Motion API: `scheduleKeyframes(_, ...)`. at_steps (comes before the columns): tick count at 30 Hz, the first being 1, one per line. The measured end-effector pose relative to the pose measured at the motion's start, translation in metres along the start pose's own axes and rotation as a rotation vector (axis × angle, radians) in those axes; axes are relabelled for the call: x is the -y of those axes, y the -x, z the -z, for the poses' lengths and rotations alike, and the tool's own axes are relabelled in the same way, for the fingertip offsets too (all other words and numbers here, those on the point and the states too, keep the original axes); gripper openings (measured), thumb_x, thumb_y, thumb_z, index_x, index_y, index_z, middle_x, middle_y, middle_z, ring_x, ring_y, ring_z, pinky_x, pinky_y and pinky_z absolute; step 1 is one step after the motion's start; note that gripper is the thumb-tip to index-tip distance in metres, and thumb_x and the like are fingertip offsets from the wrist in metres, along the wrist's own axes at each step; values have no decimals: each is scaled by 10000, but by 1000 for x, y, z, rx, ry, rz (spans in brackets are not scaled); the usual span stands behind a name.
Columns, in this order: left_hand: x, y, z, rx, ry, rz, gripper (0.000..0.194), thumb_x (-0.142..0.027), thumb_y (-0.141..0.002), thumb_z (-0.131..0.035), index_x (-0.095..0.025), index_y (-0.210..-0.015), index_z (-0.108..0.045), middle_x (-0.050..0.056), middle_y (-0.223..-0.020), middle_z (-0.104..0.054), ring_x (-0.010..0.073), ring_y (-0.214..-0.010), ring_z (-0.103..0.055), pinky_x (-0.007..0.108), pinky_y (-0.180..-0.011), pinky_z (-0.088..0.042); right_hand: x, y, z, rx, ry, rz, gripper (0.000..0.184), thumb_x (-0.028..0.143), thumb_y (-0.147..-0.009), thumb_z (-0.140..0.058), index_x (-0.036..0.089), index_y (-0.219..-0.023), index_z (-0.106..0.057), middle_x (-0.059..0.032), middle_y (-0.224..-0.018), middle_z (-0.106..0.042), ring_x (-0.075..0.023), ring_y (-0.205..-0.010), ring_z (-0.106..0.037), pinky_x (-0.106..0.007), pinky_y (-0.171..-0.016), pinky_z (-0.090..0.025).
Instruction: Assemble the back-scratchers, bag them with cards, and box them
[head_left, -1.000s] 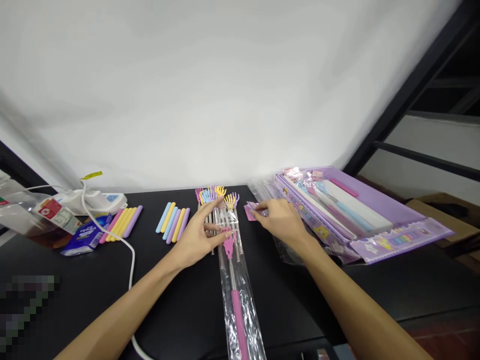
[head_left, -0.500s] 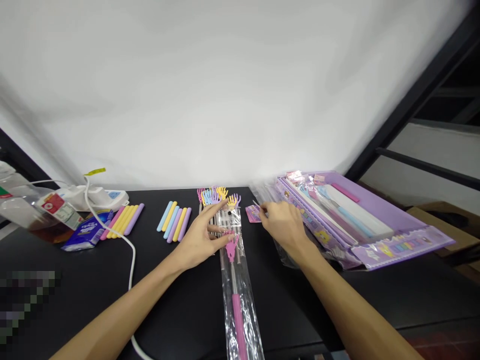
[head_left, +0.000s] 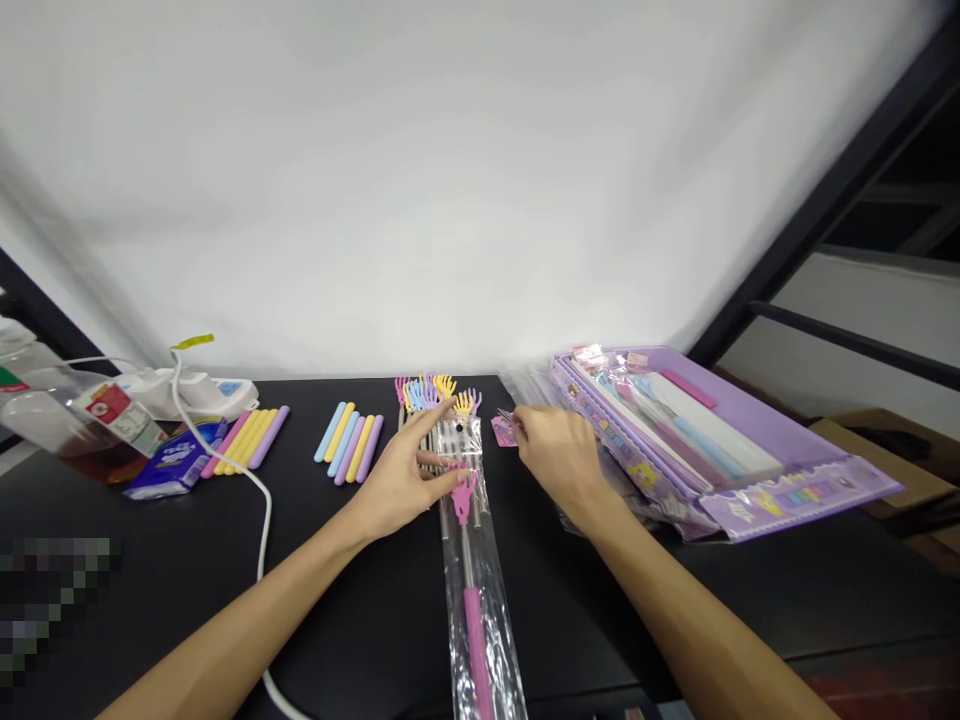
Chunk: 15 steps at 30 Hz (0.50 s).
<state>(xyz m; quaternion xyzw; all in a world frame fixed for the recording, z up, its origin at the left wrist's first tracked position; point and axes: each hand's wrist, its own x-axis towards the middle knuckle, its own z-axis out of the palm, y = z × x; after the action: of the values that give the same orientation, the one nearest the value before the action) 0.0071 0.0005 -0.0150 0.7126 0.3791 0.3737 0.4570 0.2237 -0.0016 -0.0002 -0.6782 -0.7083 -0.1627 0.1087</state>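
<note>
My left hand rests with fingers spread at the top of a clear plastic sleeve, its thumb over the head of a pink back scratcher inside. Beyond it lie several other back scratchers with pastel hand-shaped heads and metal rods, partly covered by my fingers and the sleeve. My right hand is closed in a pinch just beside small pink printed cards. A thin, pointed sliver shows at its fingertips; I cannot make out what it is.
Pastel handle tubes lie in two groups to the left, near a blue tissue pack, a bottle, a power strip and a white cable. On the right stands a purple display box with packed scratchers.
My right hand has shifted slightly left, closer over the pink cards, and the thin sliver moved with it. My left hand stays in place on the sleeve.
</note>
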Motion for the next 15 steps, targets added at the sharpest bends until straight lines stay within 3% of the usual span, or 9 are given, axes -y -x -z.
scheduleKeyframes(6,2,0,0,0,13,-5,817,-267,-826,-735,-405,-1536,-356,107,-1596,-315,185,-924,-702,184,-509,-549,-2,-1,-2,-12,-95,-7,232,193,-943,-518,209,-877,-740,-86,-881,-765,-234,-791,-686,-314,-598,-368)
scheduleKeyframes(10,4,0,0,0,15,0,829,-292,-845,-731,-426,-1550,-316,93,-1613,-294,162,-899,-700,205,-555,-584,-3,-1,3,-212,-180,-16,247,223,-978,-492,191,-926,-732,-102,-928,-744,-235,-867,-675,-306,-627,-384)
scheduleKeyframes(12,3,0,-1,-9,21,7,842,-303,-851,-733,-448,-1553,-292,78,-1622,-288,151,-892,-703,227,-610,-609,-4,-2,7,-313,-330,-37,247,270,-998,-480,189,-983,-712,-83,-838,-729,-219,-797,-675,-306,-632,-410)
scheduleKeyframes(15,2,0,-1,-25,27,14,866,-317,-845,-747,-459,-1557,-274,73,-1626,-288,164,-908,-710,229,-611,-612,-6,-5,10,-335,-799,-62,182,330,-966,-560,199,-1002,-681,-23,-735,-715,-177,-676,-682,-298,-649,-494)
